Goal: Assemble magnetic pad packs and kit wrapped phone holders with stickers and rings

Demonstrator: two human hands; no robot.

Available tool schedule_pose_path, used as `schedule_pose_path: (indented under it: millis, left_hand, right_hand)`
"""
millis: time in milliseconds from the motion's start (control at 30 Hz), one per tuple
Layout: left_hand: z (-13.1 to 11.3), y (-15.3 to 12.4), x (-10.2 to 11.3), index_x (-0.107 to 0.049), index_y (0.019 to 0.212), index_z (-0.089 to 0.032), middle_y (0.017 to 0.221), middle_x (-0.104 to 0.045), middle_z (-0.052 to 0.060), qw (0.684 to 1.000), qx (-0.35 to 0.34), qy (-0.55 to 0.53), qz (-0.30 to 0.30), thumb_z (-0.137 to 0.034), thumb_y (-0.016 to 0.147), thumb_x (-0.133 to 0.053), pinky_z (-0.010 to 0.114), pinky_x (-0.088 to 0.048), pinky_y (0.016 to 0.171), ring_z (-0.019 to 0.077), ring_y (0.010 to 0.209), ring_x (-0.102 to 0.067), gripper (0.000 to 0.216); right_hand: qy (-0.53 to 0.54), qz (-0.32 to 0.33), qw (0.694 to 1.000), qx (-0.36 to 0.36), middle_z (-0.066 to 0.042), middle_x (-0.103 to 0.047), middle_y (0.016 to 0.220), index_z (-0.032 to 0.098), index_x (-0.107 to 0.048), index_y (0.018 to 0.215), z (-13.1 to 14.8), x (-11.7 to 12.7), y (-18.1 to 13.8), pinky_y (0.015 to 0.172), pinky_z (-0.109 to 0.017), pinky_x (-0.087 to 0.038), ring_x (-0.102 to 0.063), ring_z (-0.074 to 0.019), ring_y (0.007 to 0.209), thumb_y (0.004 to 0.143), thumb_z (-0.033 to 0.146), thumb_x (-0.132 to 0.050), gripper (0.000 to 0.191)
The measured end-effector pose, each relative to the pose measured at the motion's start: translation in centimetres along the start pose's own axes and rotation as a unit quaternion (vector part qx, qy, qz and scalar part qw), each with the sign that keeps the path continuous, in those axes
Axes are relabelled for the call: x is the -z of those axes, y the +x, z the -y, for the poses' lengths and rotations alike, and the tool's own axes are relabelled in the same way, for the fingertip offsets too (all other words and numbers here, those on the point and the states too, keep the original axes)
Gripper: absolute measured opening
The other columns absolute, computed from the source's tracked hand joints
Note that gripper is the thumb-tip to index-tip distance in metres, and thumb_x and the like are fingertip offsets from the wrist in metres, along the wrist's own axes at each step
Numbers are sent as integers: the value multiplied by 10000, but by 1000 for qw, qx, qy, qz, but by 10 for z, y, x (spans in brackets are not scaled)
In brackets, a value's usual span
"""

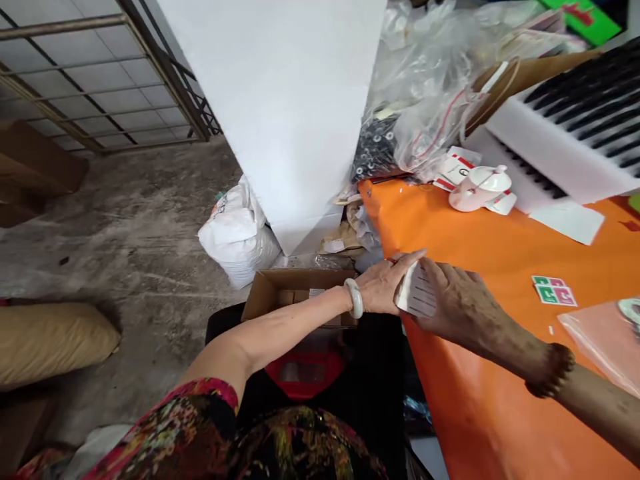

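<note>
White lined pack: held between both hands, at the near-left edge of the orange worktop. Its face shows parallel grey lines; whether it is one block or a stack of thin pieces, cannot tell.

Step in hand (judgement): two-handed grip and steadying of the pack. From this pose, a next move probably calls for even pressure from both sides, so that nothing slips or fans out if the pack is loose.

Left hand: partly closed, grasping the pack from its left, fingers reaching along the far side. Pale bangle at the wrist.

Right hand: back upward, fingers curved round the right side of the pack, grasping it too. Beaded bracelet at the wrist. Neither hand is released; gap between them is the pack's width.

Just left of the hands: open carton, partly under the left forearm; brown pieces and a white lined piece inside, partly covered.

Right of the right hand: green-and-pink sticker, on the worktop. Beyond the hands, to the right: white pot-shaped object, black-bristled white block. Left beyond the carton: white sack.
</note>
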State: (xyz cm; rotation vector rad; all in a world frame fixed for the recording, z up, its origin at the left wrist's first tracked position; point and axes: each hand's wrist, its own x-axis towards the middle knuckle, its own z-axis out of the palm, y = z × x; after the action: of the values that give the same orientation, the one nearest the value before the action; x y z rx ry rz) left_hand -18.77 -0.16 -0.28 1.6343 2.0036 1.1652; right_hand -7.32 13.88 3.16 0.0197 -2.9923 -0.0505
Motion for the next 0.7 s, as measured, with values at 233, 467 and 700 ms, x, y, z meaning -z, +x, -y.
schedule_pose_path:
  millis: [233,467,700]
  left_hand:
    - [31,-97,62,-73,1483,-189,1371,-451,171,996,65,42,-36,-290,606,-741,470,-445,970,329,1195,-505,1107]
    - [81,-179,63,-67,1490,-169,1394,-419,187,981,185,0,-54,-282,588,-769,475,-431,986,328,1201,-506,1149]
    - [148,-247,37,-167,1484,-138,1513,-294,206,865,467,59,175,-330,601,-785,533,-252,1112,377,1397,-256,1095]
  right_hand:
    - [60,18,995,76,-223,-563,1151,26,-380,1270,106,-12,53,880,-422,-382,-516,-323,1033,665,270,-561,677]
    - [121,153,979,66,-185,-552,1125,29,-397,1280,179,-72,86,863,-411,-358,-506,-304,996,599,313,-626,772]
    - [117,207,969,65,-173,-556,1126,70,-362,1281,195,-172,89,875,-404,-352,-502,-307,1018,583,304,-623,782]
